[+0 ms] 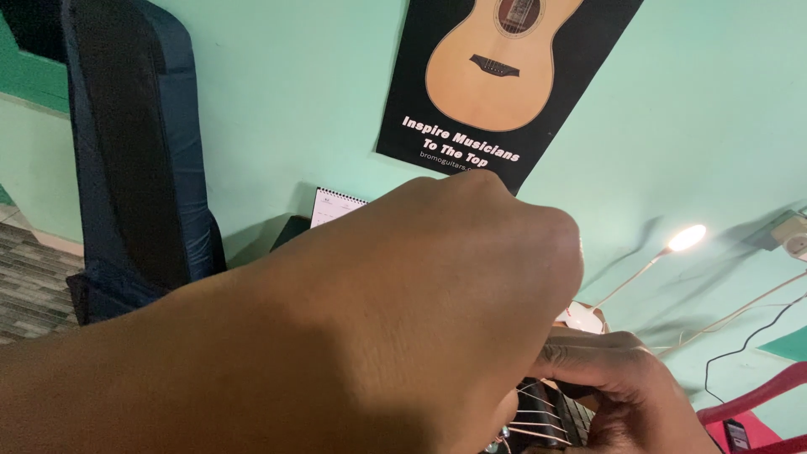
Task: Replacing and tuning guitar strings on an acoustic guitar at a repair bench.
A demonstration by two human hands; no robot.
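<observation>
My left hand (454, 286) fills the middle of the view as a closed fist, knuckles up, with the forearm coming in from the lower left. Its fingertips curl down onto the thin metal guitar strings (538, 414), which fan out from under them; the exact grip is hidden by the hand. Below and to the right, my right hand (626, 382) is wrapped around the dark guitar neck (572, 420), thumb on top. Most of the guitar is hidden behind both hands.
A dark blue padded guitar bag (139, 151) leans on the teal wall at left. A black poster showing an acoustic guitar (504, 76) hangs above. A spiral calendar (334, 206), a lit gooseneck lamp (685, 238), cables and a red chair (756, 399) stand to the right.
</observation>
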